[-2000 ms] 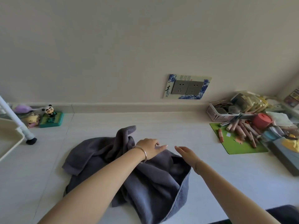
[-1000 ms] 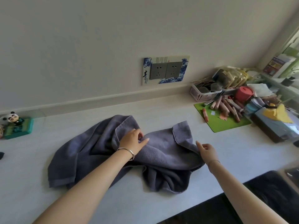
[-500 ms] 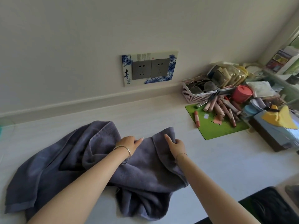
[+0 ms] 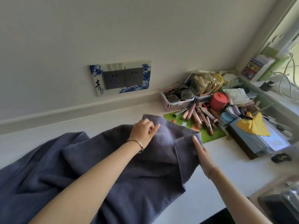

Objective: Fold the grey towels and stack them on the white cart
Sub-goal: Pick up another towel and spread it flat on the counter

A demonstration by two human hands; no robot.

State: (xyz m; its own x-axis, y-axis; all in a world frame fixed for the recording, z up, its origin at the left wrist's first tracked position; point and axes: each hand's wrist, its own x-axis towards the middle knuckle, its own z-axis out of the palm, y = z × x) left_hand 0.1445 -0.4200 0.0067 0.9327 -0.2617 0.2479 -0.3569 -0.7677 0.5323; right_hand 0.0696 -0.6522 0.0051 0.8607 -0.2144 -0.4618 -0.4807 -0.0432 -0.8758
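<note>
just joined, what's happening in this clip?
A person is spreading out a grey towel on a white surface beside a wall. The left hand grips the towel's far edge, and the right hand holds the near right corner, which hangs over a green mat crowded with cosmetics. The towel is crumpled and not yet folded. The cart is not in view.

Wall socket plate [image 4: 120, 77], blue-and-white porcelain pattern: one large black brush-written Chinese character, 青, stands at its lower left corner, with smaller script beneath it too faint to read. Along the plate's top edge run columns of fine print and a small red seal mark, both illegible. The coloured booklet [image 4: 252, 68] on the window ledge bears printing, unreadable.
</note>
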